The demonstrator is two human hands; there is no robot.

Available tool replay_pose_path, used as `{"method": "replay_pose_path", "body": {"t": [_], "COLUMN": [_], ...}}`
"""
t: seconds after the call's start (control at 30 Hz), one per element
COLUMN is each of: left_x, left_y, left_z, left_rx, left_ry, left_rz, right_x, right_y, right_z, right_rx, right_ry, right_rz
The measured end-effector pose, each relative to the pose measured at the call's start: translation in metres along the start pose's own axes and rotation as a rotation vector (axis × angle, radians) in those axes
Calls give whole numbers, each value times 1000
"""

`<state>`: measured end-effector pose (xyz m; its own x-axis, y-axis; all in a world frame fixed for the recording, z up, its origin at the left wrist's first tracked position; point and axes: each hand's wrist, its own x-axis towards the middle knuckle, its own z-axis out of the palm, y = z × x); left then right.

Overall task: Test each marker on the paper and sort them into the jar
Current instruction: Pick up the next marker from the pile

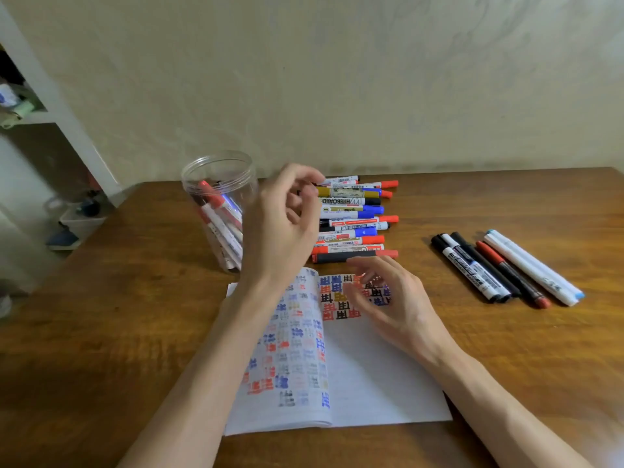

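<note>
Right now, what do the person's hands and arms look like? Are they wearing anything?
Nothing is worn. The left hand and right hand have no gloves, rings or watch. The left forearm and right forearm are bare to the picture's edge: no sleeves, bracelets or markings show.

A clear jar (221,170) with markers (219,211) inside stands on the brown surface (118,332). The left hand (283,217) is up between it and a row of markers (354,217), fingers (302,172) bent. The right hand (391,302) spreads over the open notebook (364,383).
</note>
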<state>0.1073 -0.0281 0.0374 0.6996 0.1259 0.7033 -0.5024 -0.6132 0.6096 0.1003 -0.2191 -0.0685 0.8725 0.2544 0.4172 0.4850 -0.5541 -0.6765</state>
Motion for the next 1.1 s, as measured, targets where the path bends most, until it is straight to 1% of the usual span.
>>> {"method": "replay_pose_path", "body": {"t": [0.07, 0.1, 0.13, 0.27, 0.4, 0.47, 0.67, 0.77, 0.83, 0.93, 1.0, 1.1], "left_x": [-11, -18, -27, -55, -63, -63, -59, -57, -57, -57, -58, -61], "left_y": [-2, -4, -7, -29, -53, -60, -70, -71, -70, -67, -61, -44], "left_z": [23, 33, 41, 57, 49, 45, 43, 45, 46, 43, 40, 36], "left_rx": [21, 22, 48, 301, 428, 450, 465, 484, 452, 320, 168, -104], "left_ry": [-228, -299, -335, -387, -414, -406, -408, -425, -430, -383, -375, -359], "left_rz": [-153, -214, -241, -155, -116, -131, -263, -280, -240, -96, -21, -38], "right_x": [1, 1, 1, 4, 5, 6, 5, 6, 7, 7, 5, 5], "right_y": [4, 6, 8, 15, 18, 18, 17, 18, 17, 14, 13, 13], "right_z": [-3, -5, -8, -17, -22, -23, -22, -21, -21, -21, -21, -22], "right_rx": [-2, -1, -2, -36, -18, -14, -52, -80, -87, -114, -169, -237], "right_ry": [43, 62, 80, 135, 157, 153, 127, 121, 119, 128, 148, 220], "right_rz": [22, 34, 44, 91, 152, 166, 189, 200, 201, 164, 135, 85]}}
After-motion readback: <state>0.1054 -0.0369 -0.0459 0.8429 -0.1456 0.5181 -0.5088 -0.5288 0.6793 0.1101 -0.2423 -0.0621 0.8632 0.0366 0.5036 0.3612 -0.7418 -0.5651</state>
